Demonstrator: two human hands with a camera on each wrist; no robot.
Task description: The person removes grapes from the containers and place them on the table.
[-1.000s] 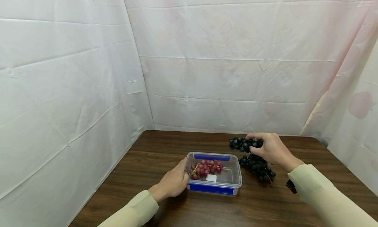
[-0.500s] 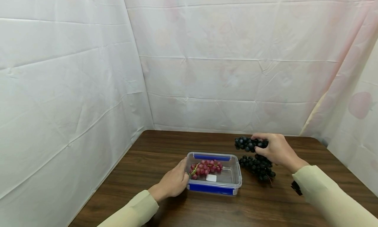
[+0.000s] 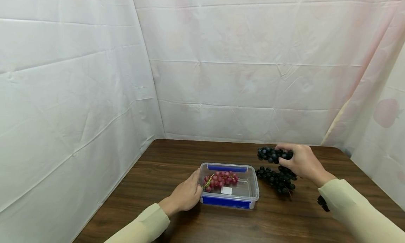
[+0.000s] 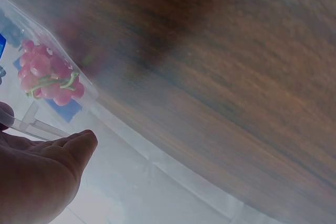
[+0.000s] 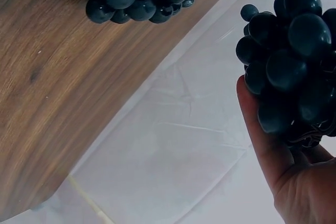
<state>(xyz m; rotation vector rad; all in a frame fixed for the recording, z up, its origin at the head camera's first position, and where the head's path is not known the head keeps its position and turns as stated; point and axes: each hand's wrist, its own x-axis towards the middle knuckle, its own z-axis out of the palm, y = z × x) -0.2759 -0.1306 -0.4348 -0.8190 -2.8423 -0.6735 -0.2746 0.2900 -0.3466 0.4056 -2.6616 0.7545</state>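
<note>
My right hand point(image 3: 303, 163) grips a bunch of black grapes point(image 3: 268, 155) between thumb and fingers, raised over the back right of the table. Below it a second black bunch point(image 3: 277, 182) lies on the wood, beside a clear plastic box with blue clips point(image 3: 226, 202). Inside that box, toward its left end, is a bunch of red grapes point(image 3: 221, 179) with a green stem. My left hand point(image 3: 186, 194) rests with extended fingers against the box's left wall; some fingertips are hidden. The right wrist view shows the held bunch point(image 5: 291, 66) close up, above the fingers.
The dark wood table point(image 3: 177, 153) has rounded back corners. White cloth point(image 3: 237, 78) hangs behind it and along both sides. A small white rectangle point(image 3: 226, 190) shows at the box's front. No lid is visible on the box.
My right hand has moved right with the held black bunch, away from the box and over the bunch on the table. Left hand, box and red grapes have stayed put.
</note>
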